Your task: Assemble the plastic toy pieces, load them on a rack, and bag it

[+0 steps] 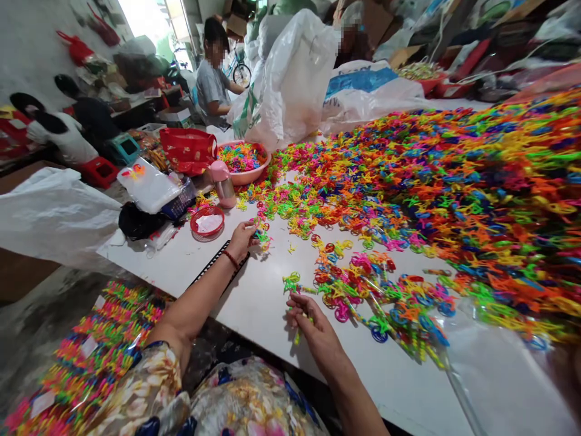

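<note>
My left hand (240,241), with a beaded bracelet at the wrist, reaches over the white table (261,290). Its fingers are closed on a few small plastic toy pieces (263,240) in green, pink and blue. Nearer the table's front edge, my right hand (314,330) is curled with its fingertips together around a thin yellow-green plastic stick (298,336). A green plastic toy piece (291,282) lies just beyond those fingertips; whether they touch it I cannot tell. Loose multicoloured toy pieces (358,272) spread to the right of both hands.
A large heap of toy pieces (454,163) covers the right side. Behind my left hand stand a red basket (196,235), a pink-topped flask (223,186) and a pink basin (252,177). Packed toys (97,351) lie lower left. A co-worker (211,85) sits across the table.
</note>
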Tool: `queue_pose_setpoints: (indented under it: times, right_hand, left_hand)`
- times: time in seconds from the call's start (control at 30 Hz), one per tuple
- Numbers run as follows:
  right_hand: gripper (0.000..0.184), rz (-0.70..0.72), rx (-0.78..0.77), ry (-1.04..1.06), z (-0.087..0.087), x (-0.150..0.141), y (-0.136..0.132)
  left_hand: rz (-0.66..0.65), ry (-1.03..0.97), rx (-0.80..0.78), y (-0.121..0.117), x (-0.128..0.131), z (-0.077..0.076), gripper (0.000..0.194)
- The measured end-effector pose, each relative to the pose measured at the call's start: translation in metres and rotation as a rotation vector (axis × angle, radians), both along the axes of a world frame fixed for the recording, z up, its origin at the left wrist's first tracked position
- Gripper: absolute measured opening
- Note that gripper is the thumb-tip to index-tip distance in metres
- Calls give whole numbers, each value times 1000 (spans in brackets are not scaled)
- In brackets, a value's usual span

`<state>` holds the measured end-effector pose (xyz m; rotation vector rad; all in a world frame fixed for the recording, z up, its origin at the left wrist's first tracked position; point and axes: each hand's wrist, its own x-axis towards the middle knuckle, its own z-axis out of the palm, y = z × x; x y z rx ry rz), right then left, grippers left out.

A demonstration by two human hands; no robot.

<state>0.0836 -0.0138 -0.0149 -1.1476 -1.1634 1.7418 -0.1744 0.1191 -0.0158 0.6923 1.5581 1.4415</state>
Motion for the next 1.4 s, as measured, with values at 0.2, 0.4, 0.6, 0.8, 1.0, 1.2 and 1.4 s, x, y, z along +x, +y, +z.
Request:
queue_pose_setpoints:
  times: [0.2, 0.4, 0.6, 0.8, 1.0, 1.2, 1.4]
  right_hand:
    - [38, -73, -53, 94, 0, -14, 7]
    - [35, -98, -225, 227, 2, -9, 8]
    - [35, -73, -323, 323, 8, -3, 8]
    - [23, -52, -401, 394, 2, 1, 9]
    - [32, -102, -494, 506, -1, 0, 3]
    - [30, -156, -498, 572, 1, 3, -3]
    - [47, -73, -307, 331, 2, 4, -6]
  left_hand:
    - [-89, -369, 39, -37, 13, 2, 23]
    - [-69, -692, 12, -46, 22, -14, 19]
    - [4, -615, 37, -48, 27, -17, 32]
    - [-43, -579, 122, -71, 35, 0, 33]
    - [-94, -659, 145, -98, 53, 11, 34]
    - [-114, -631, 107, -118, 78, 0, 33]
    - [-158, -521, 100, -127, 102, -3, 45]
